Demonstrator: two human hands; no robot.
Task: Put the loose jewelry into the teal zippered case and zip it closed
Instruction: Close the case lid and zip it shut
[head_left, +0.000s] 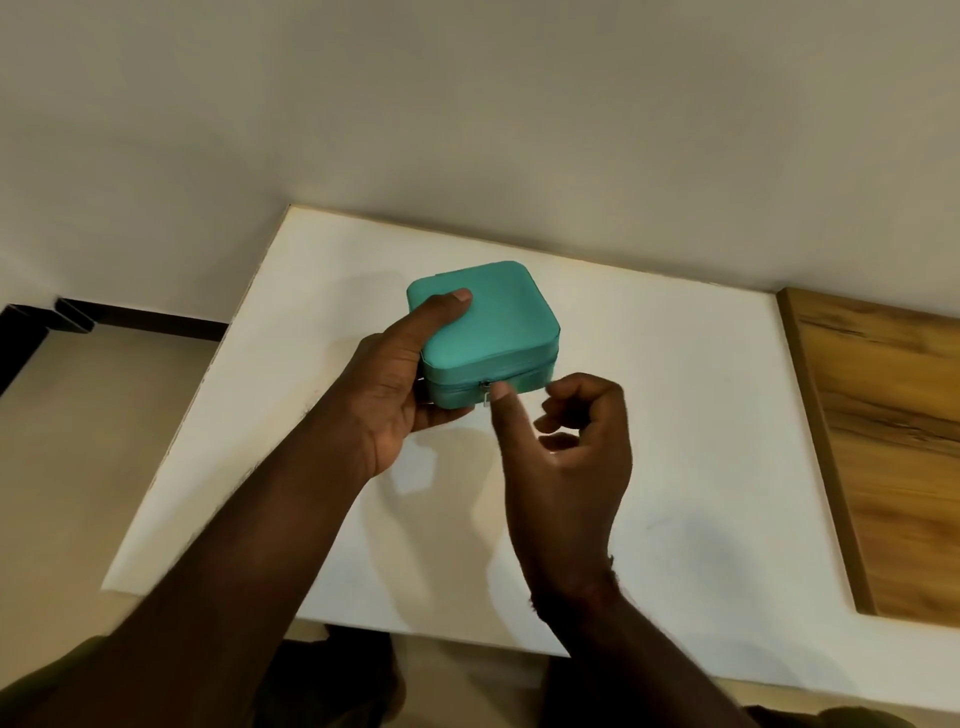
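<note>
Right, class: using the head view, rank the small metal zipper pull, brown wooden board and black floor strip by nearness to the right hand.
1. Small metal zipper pull, on the teal zippered case, at the right hand thumb.
2. Brown wooden board, to the right.
3. Black floor strip, far left.

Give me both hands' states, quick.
Left hand: holds the teal zippered case.
Right hand: holds nothing, thumb by the zipper pull.

Single head-worn wide-angle view, looking forward and down from close above the white bench, centred near the teal zippered case; the pale wall fills the upper frame.
</note>
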